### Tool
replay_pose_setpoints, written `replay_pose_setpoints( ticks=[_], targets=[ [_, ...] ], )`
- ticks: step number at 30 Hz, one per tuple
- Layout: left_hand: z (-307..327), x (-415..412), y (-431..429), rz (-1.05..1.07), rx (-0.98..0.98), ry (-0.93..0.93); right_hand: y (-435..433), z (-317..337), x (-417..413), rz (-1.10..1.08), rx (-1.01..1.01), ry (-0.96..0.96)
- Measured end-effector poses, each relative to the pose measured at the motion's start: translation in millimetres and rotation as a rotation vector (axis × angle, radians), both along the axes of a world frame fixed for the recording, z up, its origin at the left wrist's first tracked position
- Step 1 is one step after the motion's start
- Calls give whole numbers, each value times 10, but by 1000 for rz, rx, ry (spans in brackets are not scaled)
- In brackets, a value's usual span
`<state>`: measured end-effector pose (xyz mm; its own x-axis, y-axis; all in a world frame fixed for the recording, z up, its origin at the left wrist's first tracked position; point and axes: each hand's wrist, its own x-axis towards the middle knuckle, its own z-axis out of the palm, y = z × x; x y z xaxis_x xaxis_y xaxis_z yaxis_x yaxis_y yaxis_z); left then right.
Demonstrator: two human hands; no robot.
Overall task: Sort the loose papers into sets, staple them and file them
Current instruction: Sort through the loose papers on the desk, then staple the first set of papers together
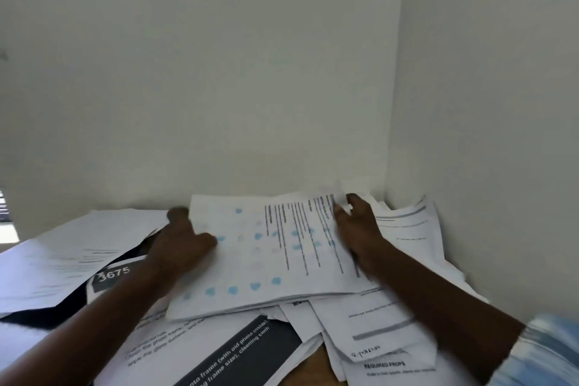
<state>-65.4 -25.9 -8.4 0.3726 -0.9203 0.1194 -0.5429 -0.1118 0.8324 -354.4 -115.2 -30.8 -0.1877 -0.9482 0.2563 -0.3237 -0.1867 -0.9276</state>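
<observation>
Plain white walls meeting at a corner, wooden desk [316,363] buried in loose white printed papers [75,247]. At 9 o'clock, left hand [181,241] clamped on thick blue-dotted sheaf [266,260]; at 3 o'clock, right hand [357,229] pinching its far edge, probably squaring a set.

soft even daylight - hands motion-blurred, edges warped.

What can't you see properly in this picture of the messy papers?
- Head view: the small print on the stack with blue dots is too blurred to read.
- The desk is almost all hidden under loose papers.
- The left hand and right hand are smeared by motion, so the fingers' grip is unclear.
- No stapler or file shows.
</observation>
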Motion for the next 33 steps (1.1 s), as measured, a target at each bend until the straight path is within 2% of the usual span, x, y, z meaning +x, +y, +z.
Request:
replay_pose_setpoints(
  ticks=[1, 2, 3, 4, 5, 6, 10, 12, 15, 19, 23, 26, 30, 33],
  targets=[
    [30, -55, 2, 114, -33, -314, 34, -35, 22, -7, 6, 7],
    [70, -123, -14, 162, -173, -580, 65, -47, 41, -13, 9, 18],
    [143, -230, -38, 135, -341, -725, 93, -52, 61, -22, 10, 31],
    [246, -376, -95, 59, -457, -779, 115, -57, 62, -29, 7, 42],
    [328, -504, -210, -35, -489, -774, 146, -55, 73, -34, 7, 51],
    [414, -669, -356, -137, -439, -735, 165, -58, 69, -39, 8, 60],
    [620, -1179, -957, -513, -41, -737, 235, -46, 67, -50, 22, 44],
    [590, -1367, -1112, -605, 38, -769, 238, -11, 23, -44, 50, 0],
    [445, -1508, -1209, -607, 14, -799, 240, 86, -38, -47, 137, -31],
    [174, -1554, -1314, -667, -75, -732, 233, 195, -184, -47, 209, 4],
    [105, -1664, -1426, -752, -83, -710, 314, 170, -336, -114, 191, 295],
    [194, -1767, -1741, -708, -108, -681, 360, 129, -341, -110, 202, 502],
    [53, -1916, -2122, -578, -75, -840, 368, 175, -338, -89, 225, 577],
    [-155, -1923, -2101, -581, -127, -972, 355, 207, -410, -75, 236, 606]
  ],
)
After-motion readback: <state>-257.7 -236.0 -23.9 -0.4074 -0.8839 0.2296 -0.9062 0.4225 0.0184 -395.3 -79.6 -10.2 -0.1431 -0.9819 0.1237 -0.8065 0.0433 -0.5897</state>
